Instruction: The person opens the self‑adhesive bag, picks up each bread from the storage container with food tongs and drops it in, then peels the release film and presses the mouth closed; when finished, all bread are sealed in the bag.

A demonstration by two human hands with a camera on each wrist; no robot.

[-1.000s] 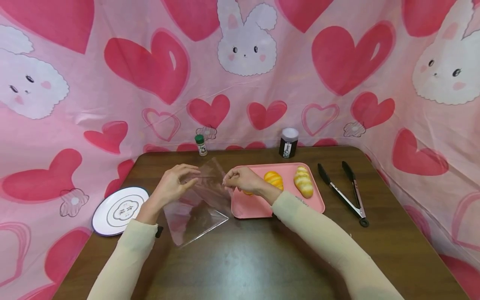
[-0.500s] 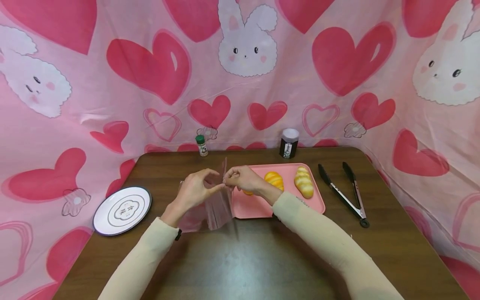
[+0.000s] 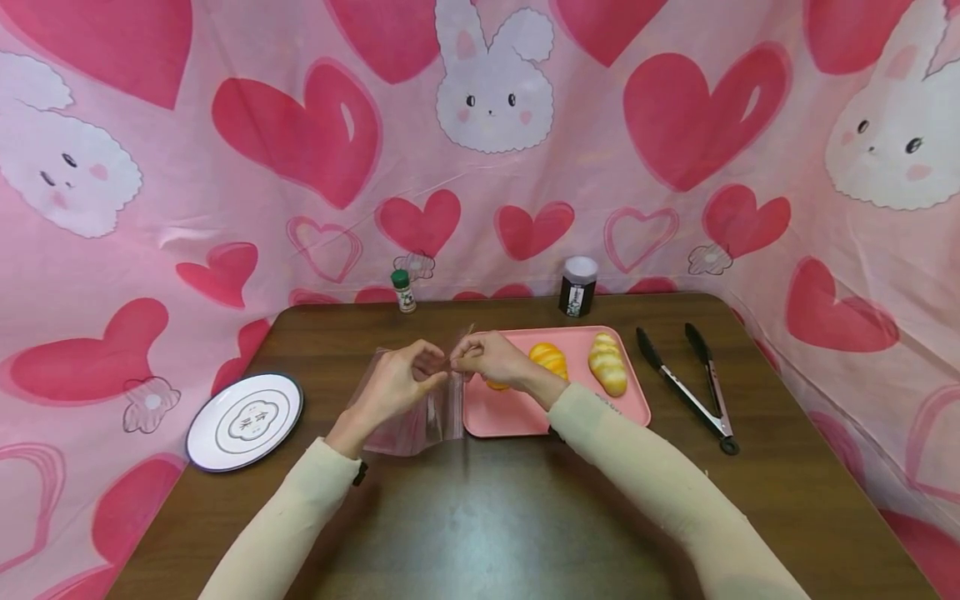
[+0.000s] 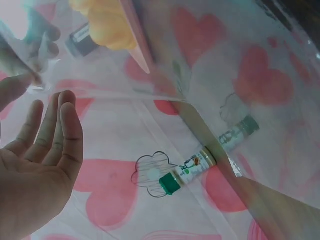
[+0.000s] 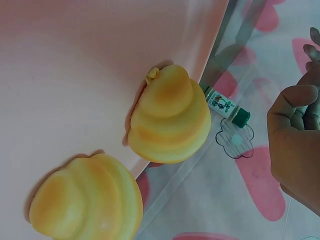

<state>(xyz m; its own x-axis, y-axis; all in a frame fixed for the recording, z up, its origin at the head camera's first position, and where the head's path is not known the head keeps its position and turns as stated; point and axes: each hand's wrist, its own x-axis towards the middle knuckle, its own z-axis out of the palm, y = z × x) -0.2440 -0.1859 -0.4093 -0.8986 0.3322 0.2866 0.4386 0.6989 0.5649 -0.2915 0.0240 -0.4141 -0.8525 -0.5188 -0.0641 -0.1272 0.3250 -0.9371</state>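
Observation:
A clear plastic bag (image 3: 408,433) hangs below both hands, left of the pink tray (image 3: 510,423). My right hand (image 3: 493,360) pinches the bag's upper edge between thumb and curled fingers. Facing it, my left hand (image 3: 397,382) is held at the bag's upper part, thumb and fingers apart. In the left wrist view the left hand's fingers (image 4: 72,130) are extended and slightly bent, with the bag's film (image 4: 215,60) spread beyond them. The tray holds a yellow striped bread roll (image 3: 547,358), a longer pale loaf (image 3: 607,364) and another roll (image 3: 497,385), mostly hidden by my right hand.
Black-tipped tongs (image 3: 708,408) lie spread right of the tray. A white plate (image 3: 213,429) with a dark rim is at left. A green-capped shaker (image 3: 403,292) and a dark jar (image 3: 577,287) stand at the back edge, before a pink heart-print cloth (image 3: 495,183).
My left hand has moved right, close to the right hand, and the bag has swung from spread out to hanging folded between them. The right hand keeps its pinch in nearly the same place.

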